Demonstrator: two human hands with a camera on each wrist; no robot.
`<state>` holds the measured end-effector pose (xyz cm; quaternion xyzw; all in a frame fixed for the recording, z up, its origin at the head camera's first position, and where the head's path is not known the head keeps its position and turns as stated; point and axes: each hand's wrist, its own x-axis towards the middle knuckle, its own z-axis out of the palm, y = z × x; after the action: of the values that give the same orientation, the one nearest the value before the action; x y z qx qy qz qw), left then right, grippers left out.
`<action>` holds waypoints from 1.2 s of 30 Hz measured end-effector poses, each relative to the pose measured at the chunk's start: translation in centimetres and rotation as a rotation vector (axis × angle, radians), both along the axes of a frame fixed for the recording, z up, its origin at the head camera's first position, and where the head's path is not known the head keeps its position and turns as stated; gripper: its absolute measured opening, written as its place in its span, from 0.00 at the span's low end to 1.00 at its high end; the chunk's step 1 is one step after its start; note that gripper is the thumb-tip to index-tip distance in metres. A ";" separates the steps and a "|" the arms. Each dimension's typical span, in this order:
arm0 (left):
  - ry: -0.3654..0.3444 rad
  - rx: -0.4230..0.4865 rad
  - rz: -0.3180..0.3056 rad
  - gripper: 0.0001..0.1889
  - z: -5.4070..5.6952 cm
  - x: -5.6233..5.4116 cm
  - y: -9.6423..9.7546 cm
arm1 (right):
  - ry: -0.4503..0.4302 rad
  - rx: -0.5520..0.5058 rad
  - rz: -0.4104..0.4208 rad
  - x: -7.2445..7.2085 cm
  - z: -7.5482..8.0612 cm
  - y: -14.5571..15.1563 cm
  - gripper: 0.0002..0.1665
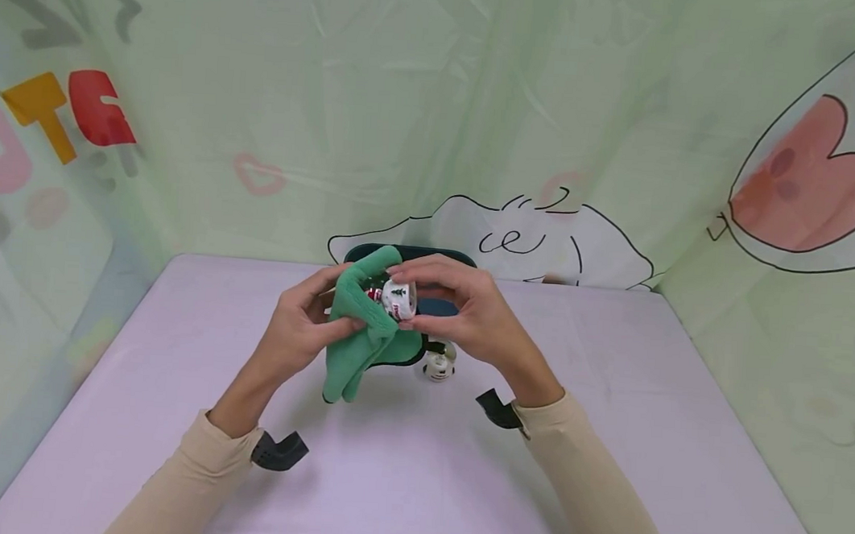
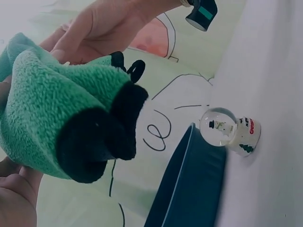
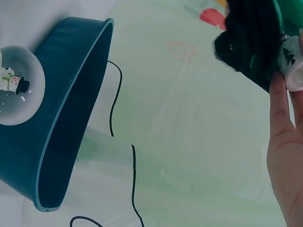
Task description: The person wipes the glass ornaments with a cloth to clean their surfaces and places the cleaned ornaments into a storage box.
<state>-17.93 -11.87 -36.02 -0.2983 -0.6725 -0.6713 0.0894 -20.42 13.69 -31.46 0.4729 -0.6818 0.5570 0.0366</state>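
Observation:
My left hand (image 1: 297,325) grips a green plush cloth (image 1: 350,360) with dark trim, folded round a small snow globe. With thumb and fingers, my right hand (image 1: 472,306) pinches the globe's white base (image 1: 398,299), printed with a dark tree and red lettering. The cloth hides most of the glass ball. In the left wrist view the cloth (image 2: 52,109) covers the held globe entirely. Below the hands, a second snow globe (image 1: 439,366) stands upright on the table; its snowman inside and its white base (image 2: 248,137) show in the left wrist view.
Behind the hands a dark blue bin (image 1: 436,307) stands at the table's back edge, partly hidden by the cloth and hands. The second globe is just in front of it. A pale lilac cover lies over the table (image 1: 416,476), and a printed curtain (image 1: 407,96) hangs round it.

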 end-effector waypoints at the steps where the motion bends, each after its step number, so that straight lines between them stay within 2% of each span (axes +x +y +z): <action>1: -0.011 0.008 -0.002 0.34 0.0 0.0 0.0 | 0.004 0.000 0.000 0.0 0.0 0.0 0.32; 8: -0.073 0.025 0.028 0.32 0.5 -0.1 0.0 | 0.061 -0.016 -0.021 -0.2 -0.2 -0.2 0.30; 15: -0.127 0.039 0.032 0.30 0.7 -0.1 0.1 | 0.122 0.023 -0.067 -0.3 -0.2 -0.3 0.31; 21: -0.133 0.054 0.037 0.31 0.7 -0.1 0.3 | 0.158 0.031 -0.119 -0.2 0.0 -0.6 0.33; 28: -0.071 0.054 0.009 0.33 0.5 -0.2 0.0 | 0.074 0.003 -0.099 0.1 -0.1 -0.5 0.33; 36: -0.020 0.092 -0.040 0.35 0.5 -0.1 0.2 | -0.010 0.031 -0.150 0.5 0.0 -0.3 0.30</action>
<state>-17.99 -11.63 -35.51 -0.3009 -0.6357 -0.7061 0.0829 -19.93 13.35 -31.43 0.4184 -0.7241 0.5441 0.0675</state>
